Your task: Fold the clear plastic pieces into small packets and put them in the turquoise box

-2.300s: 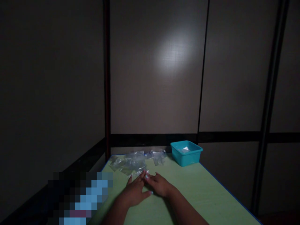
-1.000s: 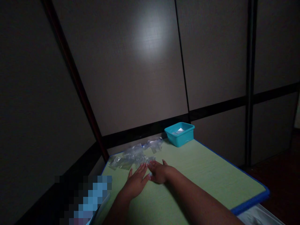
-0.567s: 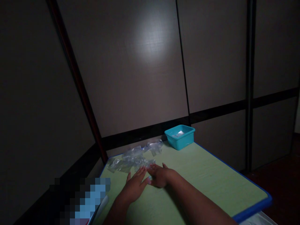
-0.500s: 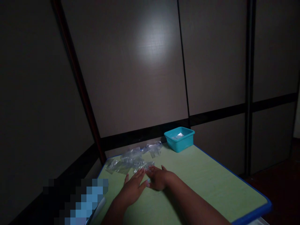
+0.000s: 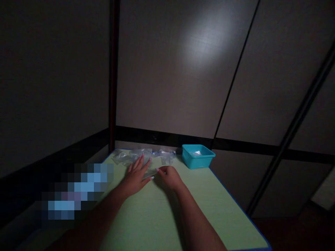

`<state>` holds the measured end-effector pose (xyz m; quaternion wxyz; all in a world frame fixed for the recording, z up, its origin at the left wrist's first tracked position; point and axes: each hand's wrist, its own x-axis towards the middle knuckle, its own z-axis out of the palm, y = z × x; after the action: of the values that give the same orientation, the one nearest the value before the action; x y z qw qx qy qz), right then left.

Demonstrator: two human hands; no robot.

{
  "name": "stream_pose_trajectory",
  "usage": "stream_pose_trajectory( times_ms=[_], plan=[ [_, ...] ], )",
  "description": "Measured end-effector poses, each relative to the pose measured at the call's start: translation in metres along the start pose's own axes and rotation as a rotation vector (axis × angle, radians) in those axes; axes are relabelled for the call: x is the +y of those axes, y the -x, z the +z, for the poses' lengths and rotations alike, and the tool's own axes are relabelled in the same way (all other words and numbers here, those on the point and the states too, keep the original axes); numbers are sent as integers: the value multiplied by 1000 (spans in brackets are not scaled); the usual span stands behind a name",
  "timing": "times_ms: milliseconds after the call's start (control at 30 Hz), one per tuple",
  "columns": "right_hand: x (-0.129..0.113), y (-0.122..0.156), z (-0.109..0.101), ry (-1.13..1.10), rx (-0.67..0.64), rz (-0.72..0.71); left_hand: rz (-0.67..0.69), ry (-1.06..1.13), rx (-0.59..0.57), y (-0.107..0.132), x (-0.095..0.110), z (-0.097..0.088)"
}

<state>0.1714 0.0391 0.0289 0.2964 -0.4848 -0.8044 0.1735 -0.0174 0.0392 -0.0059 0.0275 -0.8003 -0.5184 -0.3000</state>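
Several clear plastic bags (image 5: 167, 157) lie in a loose, crinkled spread along the far edge of the green table (image 5: 146, 212). My left hand (image 5: 134, 177) rests on the near bags with its fingers stretched and apart. Just to its right, my right hand (image 5: 169, 176) pinches the near edge of a clear plastic bag (image 5: 151, 171) between thumb and fingers. That bag lies partly under my left hand, so some of its outline is hidden.
A turquoise plastic basin (image 5: 198, 161) with something pale and clear inside stands at the table's far right corner. Dark panelled walls (image 5: 167, 87) rise behind and to the left. A blurred, pixelated patch (image 5: 86, 188) covers the table's left side.
My hands have moved apart. The left now lies flat over the bags, and the right has closed on a bag's edge. The view has tilted and turned.
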Motion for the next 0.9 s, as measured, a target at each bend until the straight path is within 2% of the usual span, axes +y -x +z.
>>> stream_pose_trajectory(
  times_ms=[100,167,267,367,467,600,800,900],
  plan=[
    [2,-8,1,-146,26,-56,-22,239,31,-1,5,-10],
    [8,-13,5,-279,45,-100,-77,569,6,-4,7,-13],
    [18,-18,16,-526,54,-65,-163,619,-27,-8,5,-10],
    [15,-16,18,-720,112,-20,-242,760,15,-11,3,-10],
    [12,-16,14,-623,178,18,-297,980,53,-16,1,-9],
    [20,-16,11,-499,228,50,-380,1212,61,-19,-1,-4],
    [29,-16,7,-530,241,17,-577,1240,167,-16,-3,-12],
    [30,-19,8,-449,256,10,-631,1271,157,-17,-9,-12]
  ],
)
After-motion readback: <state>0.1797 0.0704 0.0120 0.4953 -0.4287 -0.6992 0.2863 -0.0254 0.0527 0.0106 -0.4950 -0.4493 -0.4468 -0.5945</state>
